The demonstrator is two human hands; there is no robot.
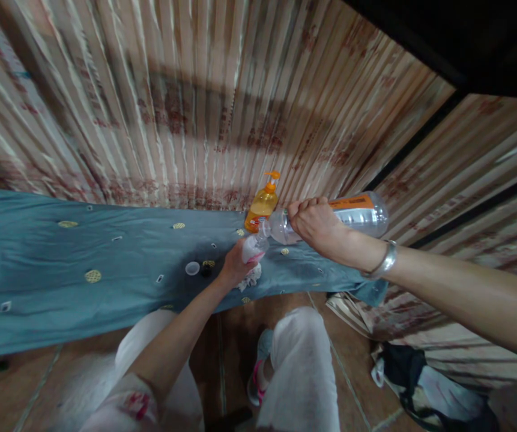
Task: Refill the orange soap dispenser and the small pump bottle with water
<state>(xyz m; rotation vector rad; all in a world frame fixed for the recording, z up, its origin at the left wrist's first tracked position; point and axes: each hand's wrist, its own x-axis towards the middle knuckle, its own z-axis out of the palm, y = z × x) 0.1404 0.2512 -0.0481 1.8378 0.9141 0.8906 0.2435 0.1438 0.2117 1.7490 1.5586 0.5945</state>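
My right hand [316, 228] is wrapped round a large clear plastic bottle [364, 215] with an orange label. The bottle is tipped nearly flat, its neck pointing left. In my left hand [235, 265] is a small clear bottle [254, 247] with pink on it, held tilted. The two mouths meet or nearly meet; whether liquid flows between them I cannot tell. Just behind them an orange pump bottle [262, 207] stands upright. Under my left hand lies a crumpled whitish cloth or tissue [251, 276], partly hidden.
A blue-green patterned cloth [127, 258] covers the long, low surface. On it lie a small round white lid [192, 268] and a dark cap [206, 270]. Stacked cardboard [195, 108] rises behind. A dark bag [420, 384] sits on the tiled floor at right.
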